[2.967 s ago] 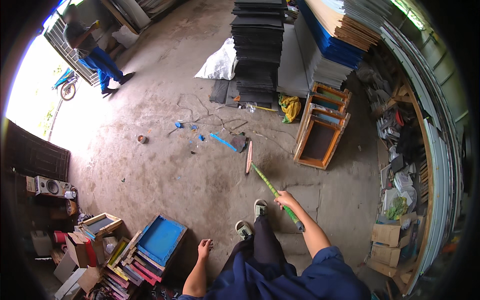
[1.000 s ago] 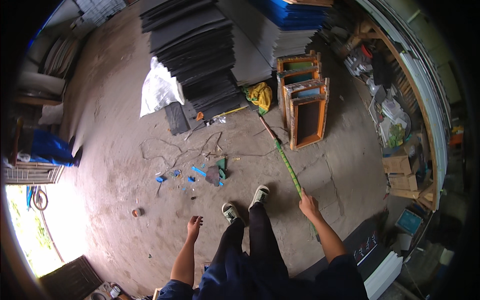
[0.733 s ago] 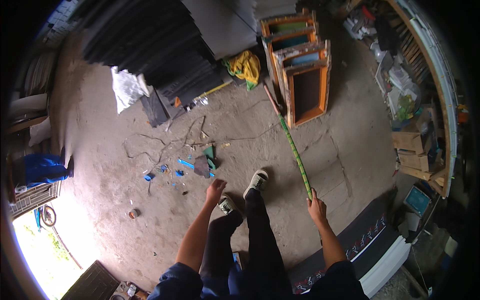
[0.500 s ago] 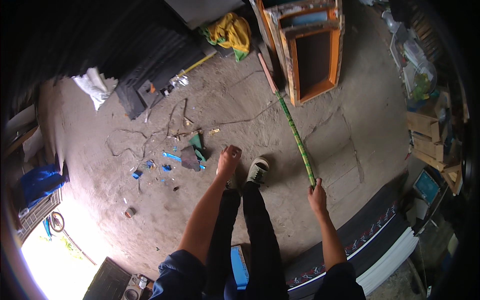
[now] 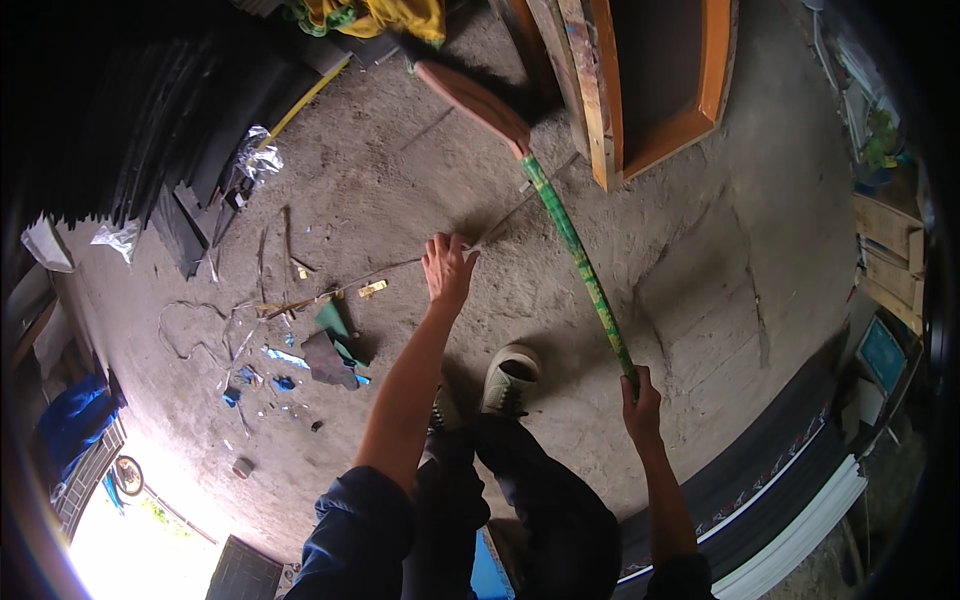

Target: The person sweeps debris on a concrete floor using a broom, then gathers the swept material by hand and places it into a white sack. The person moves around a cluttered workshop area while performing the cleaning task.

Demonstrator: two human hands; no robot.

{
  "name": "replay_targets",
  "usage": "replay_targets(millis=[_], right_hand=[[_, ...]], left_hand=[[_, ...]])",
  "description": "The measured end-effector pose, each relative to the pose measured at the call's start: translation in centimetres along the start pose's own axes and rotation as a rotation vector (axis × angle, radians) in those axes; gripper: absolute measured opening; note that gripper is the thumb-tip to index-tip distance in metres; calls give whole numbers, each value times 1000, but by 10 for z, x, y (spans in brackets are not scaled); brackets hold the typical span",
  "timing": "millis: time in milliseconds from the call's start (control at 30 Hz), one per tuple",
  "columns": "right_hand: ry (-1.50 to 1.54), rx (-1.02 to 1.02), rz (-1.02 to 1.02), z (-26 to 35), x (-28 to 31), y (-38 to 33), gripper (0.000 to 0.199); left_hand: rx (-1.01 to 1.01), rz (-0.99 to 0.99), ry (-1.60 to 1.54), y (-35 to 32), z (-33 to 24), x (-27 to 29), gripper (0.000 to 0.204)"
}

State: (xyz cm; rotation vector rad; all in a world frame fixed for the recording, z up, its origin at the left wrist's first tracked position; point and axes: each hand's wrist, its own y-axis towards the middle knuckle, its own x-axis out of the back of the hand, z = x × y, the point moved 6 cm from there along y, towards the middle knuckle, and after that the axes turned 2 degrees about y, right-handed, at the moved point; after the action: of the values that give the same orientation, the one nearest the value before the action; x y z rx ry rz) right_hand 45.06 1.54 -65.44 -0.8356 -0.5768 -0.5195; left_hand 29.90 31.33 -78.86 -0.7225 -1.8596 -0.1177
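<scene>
My right hand point(image 5: 642, 405) grips the lower end of a broom's green patterned handle point(image 5: 578, 250). The handle slants up and left to a reddish-brown broom head point(image 5: 475, 103), with dark bristles along its far side, low over the floor. Out in front of my feet, my left hand point(image 5: 447, 270) reaches down with fingers and thumb apart. It hovers over a thin cord-like line point(image 5: 395, 267) on the floor; whether it touches this is unclear. To its left lie green and dark scraps point(image 5: 328, 355), blue bits point(image 5: 284, 383) and a small yellowish piece point(image 5: 372, 289).
An orange-lined wooden frame point(image 5: 665, 150) stands beyond the broom. Dark corrugated sheets point(image 5: 150, 120) and crumpled foil point(image 5: 260, 155) are at the upper left, with yellow cloth point(image 5: 405, 20) at the top. Long dark and white material point(image 5: 790, 520) lies at the lower right.
My left hand has moved forward and its fingers have spread. The broom head has swung left, nearer the yellow cloth. The view has shifted and my stance has changed.
</scene>
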Motion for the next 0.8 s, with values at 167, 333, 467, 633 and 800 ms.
replay_targets(millis=[167,333,467,633,800], right_hand=[[38,38,-48,7,-8,8,16],[-13,3,-52,31,1,-10,16],[-155,4,-39,73,25,-29,17],[-365,8,-81,126,71,-62,19],[-510,156,-154,191,102,-76,29]], left_hand=[[27,-27,-139,2,-1,2,20],[-68,-33,-388,-2,-27,50,16],[-23,-118,-409,-11,-37,115,14],[187,-149,-299,-76,-13,201,17],[470,-219,-234,-155,36,281,25]])
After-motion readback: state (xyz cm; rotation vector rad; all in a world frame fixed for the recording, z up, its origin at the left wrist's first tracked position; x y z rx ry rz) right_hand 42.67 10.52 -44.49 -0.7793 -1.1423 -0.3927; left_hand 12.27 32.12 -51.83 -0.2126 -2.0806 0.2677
